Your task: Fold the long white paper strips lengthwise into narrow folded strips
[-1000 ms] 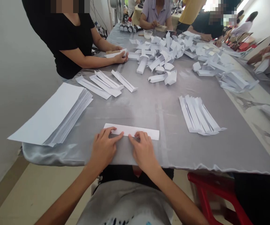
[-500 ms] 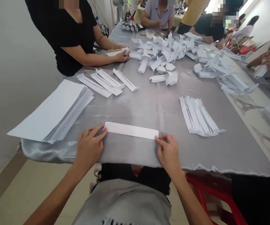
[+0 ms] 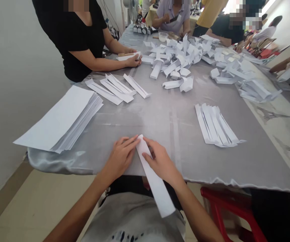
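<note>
My white paper strip (image 3: 155,179) is at 6 o'clock, slanting down toward 5, near end poking past the table (image 3: 160,124) edge. Left hand (image 3: 121,156) has its fingers close together, tips touching the far end, can't tell if they're pinching. Right hand (image 3: 161,161) has thumb and forefinger spread on it, grip unclear too. Paper stack (image 3: 61,117) at 9, folded strips (image 3: 214,124) at 3.

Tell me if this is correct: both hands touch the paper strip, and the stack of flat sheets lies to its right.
Not quite: the head view shows the stack to the left of the strip. The left hand and right hand do touch the strip.
</note>
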Demonstrator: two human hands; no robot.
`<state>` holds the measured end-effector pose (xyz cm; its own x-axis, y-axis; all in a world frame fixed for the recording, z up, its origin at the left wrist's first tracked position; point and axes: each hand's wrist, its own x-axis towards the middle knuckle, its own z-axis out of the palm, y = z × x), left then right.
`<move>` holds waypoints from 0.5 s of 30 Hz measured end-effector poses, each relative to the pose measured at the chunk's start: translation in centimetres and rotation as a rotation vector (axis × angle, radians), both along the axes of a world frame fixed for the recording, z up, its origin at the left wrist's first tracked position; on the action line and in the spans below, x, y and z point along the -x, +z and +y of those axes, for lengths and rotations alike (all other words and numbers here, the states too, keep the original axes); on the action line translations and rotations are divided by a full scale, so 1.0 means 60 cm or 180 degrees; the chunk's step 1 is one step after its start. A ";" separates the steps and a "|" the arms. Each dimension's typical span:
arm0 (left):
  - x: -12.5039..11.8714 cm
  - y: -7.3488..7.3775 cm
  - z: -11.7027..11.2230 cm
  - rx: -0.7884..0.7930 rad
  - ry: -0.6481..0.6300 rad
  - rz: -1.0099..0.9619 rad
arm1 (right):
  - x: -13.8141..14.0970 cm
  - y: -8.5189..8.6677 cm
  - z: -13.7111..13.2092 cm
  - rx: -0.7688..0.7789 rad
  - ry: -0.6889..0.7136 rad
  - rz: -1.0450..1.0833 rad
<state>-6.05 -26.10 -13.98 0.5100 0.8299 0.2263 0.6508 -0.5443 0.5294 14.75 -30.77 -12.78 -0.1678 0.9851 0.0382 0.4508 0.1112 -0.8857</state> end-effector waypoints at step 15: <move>-0.069 0.035 -0.012 0.1896 0.0619 -0.2722 | 0.005 0.023 -0.009 -0.0050 -0.1090 0.1171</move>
<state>-1.91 -26.82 -11.89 0.2200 0.9752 -0.0230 -0.0164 0.0273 0.9995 14.47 -31.32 -11.42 0.1925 0.9801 0.0494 0.1220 0.0261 -0.9922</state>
